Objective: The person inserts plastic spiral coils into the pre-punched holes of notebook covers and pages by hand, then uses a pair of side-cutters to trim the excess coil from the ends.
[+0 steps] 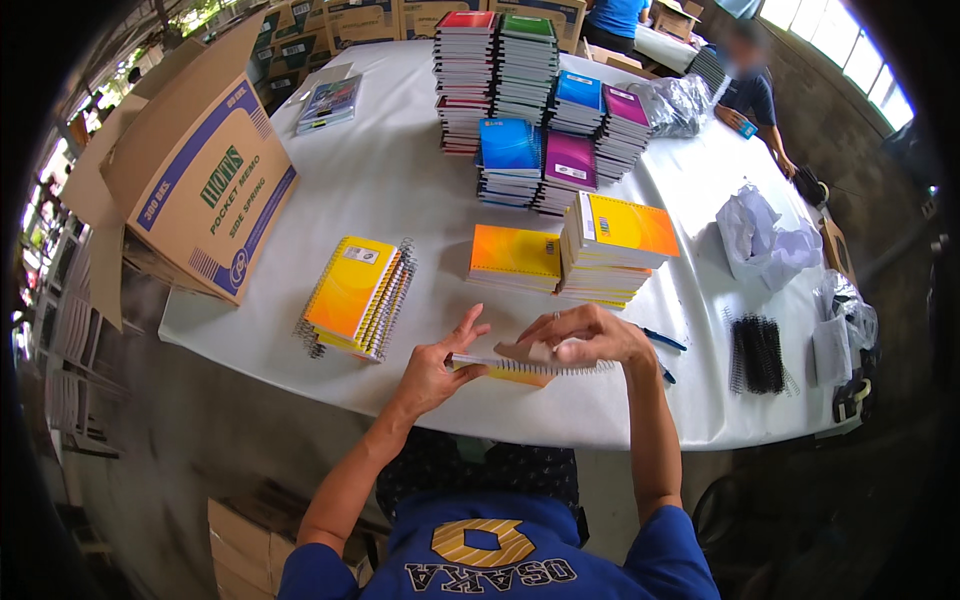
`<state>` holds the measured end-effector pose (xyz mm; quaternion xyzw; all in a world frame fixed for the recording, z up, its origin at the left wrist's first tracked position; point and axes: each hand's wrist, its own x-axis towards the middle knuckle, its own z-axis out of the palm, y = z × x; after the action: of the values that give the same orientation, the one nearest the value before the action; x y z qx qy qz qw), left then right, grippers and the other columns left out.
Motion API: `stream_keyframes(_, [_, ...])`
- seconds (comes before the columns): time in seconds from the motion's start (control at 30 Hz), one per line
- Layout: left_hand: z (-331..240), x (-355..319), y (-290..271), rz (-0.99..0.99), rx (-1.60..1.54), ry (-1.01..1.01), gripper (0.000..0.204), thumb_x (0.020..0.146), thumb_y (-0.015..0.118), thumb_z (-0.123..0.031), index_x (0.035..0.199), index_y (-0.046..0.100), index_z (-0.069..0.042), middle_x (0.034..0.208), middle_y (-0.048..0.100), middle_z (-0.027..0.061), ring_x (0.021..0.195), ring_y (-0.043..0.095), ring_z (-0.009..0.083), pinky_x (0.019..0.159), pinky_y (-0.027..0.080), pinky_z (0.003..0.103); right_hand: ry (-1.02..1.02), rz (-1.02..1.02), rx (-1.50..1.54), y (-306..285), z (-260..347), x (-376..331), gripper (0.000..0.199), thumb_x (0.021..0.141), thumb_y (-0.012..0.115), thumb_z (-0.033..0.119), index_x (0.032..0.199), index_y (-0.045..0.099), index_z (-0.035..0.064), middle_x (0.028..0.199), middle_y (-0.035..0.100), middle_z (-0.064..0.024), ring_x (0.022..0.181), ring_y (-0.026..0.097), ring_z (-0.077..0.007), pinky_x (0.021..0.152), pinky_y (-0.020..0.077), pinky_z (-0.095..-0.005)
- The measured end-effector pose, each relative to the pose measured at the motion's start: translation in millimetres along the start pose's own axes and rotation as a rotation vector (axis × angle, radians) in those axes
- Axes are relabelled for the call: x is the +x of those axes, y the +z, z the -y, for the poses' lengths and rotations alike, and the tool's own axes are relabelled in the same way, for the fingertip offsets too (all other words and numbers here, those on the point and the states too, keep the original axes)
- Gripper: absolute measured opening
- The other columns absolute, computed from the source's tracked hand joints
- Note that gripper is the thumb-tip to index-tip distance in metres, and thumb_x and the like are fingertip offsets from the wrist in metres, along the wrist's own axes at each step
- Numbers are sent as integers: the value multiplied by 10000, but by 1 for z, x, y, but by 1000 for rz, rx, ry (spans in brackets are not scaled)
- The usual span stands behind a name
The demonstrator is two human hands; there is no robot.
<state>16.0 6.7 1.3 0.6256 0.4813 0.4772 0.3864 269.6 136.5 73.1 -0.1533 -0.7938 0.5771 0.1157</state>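
My left hand (437, 372) grips the left end of a small yellow-orange notebook (520, 376) at the table's near edge, with the index finger raised. The notebook is held on edge, and a spiral coil (575, 368) runs along its upper side and sticks out past the right end. My right hand (592, 335) is closed on a flat brownish-grey piece (535, 352), maybe cloth or cardboard, pressed along the coil. To the left lies a pile of spiral-bound yellow notebooks (350, 290). Beyond my hands stand a low yellow stack (513, 256) and a taller one (620, 230).
A large open carton (215, 190) stands at the left. Blue (511, 150), purple (570, 163), red and green notebook stacks rise at the back. On the right lie blue pens (664, 340), dark coils (757, 355) and a white plastic bag (765, 235). A co-worker (750, 95) is at the far right.
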Motion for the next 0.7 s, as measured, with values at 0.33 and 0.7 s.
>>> stream_keyframes(0.33, [-4, -6, 0, 34, 15, -75, 898, 799, 790, -33, 1547, 315, -175, 1316, 637, 133, 1130, 635, 168, 964, 525, 330, 46, -7, -156, 12, 1, 13, 497, 846, 731, 450, 1117, 740, 33, 1082, 710, -141, 938, 678, -254, 801, 566, -345])
stream_keyframes(0.7, [-4, -11, 0, 0, 5, -109, 898, 803, 777, -2, 1550, 303, -157, 1322, 633, 133, 1184, 620, 193, 990, 500, 313, -67, 21, -52, 20, 8, 16, 515, 870, 711, 473, 1111, 736, 19, 1160, 687, -147, 963, 669, -270, 840, 527, -368])
